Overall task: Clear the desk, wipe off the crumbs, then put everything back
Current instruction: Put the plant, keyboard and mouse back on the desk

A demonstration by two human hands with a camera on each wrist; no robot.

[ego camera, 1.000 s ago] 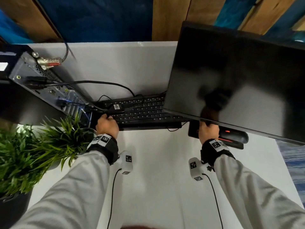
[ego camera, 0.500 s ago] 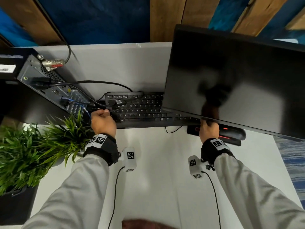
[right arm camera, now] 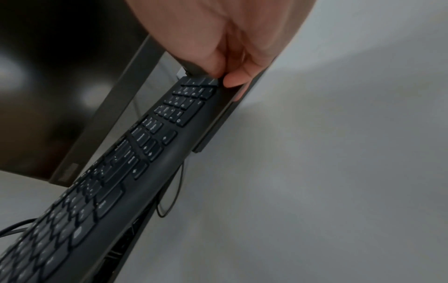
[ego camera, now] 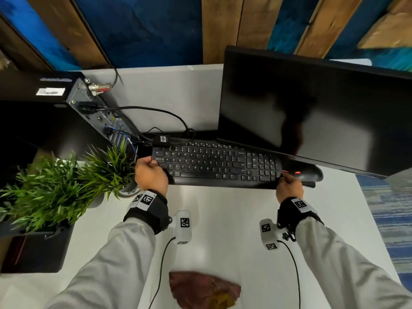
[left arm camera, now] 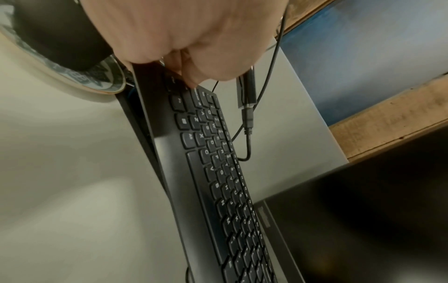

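Observation:
A black keyboard [ego camera: 218, 166] lies across the middle of the white desk [ego camera: 223, 230], its far edge under the monitor [ego camera: 312, 112]. My left hand [ego camera: 151, 172] grips the keyboard's left end, thumb on the keys, as the left wrist view shows on the keyboard [left arm camera: 218, 181]. My right hand [ego camera: 288, 186] pinches the right end by the number pad; the right wrist view shows the thumb on top of the keyboard [right arm camera: 150, 153]. A black mouse [ego camera: 310, 173] with a red light sits just right of it, partly under the monitor.
A black computer tower [ego camera: 55, 112] with cables stands at the left. A green potted plant [ego camera: 55, 188] crowds the left hand. A brown cloth [ego camera: 202, 288] lies at the near desk edge. A small black adapter [ego camera: 161, 139] and cables lie behind the keyboard.
The keyboard has been pulled out from under the monitor toward me, with both hands on its ends. The brown cloth has come into view at the near edge.

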